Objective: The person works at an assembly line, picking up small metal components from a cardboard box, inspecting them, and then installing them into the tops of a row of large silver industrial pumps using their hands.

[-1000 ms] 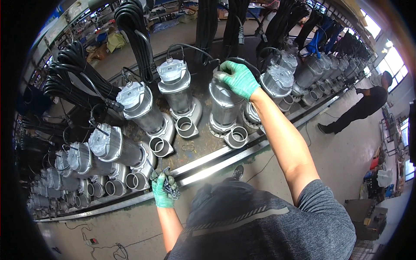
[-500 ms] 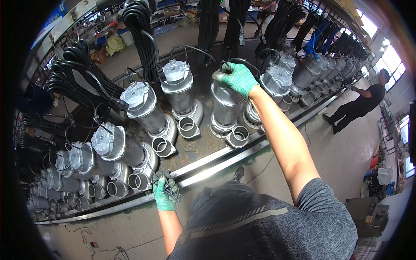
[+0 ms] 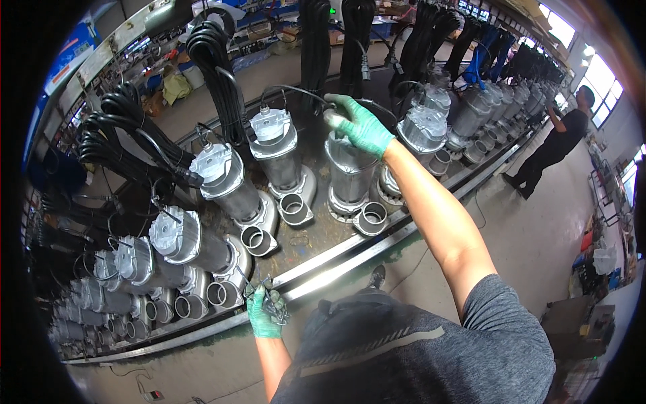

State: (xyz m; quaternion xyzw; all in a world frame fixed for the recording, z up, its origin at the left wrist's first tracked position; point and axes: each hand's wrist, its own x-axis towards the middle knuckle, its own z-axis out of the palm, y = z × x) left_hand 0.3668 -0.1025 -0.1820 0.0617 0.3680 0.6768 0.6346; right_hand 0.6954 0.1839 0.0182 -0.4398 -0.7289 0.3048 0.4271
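Observation:
My left hand (image 3: 264, 312), in a green glove with grey fingertips, is closed around a bunch of small dark metal pieces (image 3: 277, 311) that look like bolts, by the bench's front edge. My right hand (image 3: 360, 124), gloved the same way, is over the top of a silver submersible pump (image 3: 350, 175). Its thumb and fingers are bent toward each other; what lies between them is too small to make out. A black cable (image 3: 299, 88) arches from the neighbouring pump (image 3: 278, 161) toward those fingertips. The pump's round outlet (image 3: 373, 217) faces me.
More pumps (image 3: 225, 178) line the bench (image 3: 306, 237) to both sides. Coiled black cables (image 3: 217, 74) hang behind them. A metal rail (image 3: 323, 266) edges the bench near me. Another person (image 3: 568, 135) stands farther right beside the line.
My right hand has shifted slightly left and its fingers have spread a little more. My left hand still holds the metal pieces. The other person has raised an arm toward the line.

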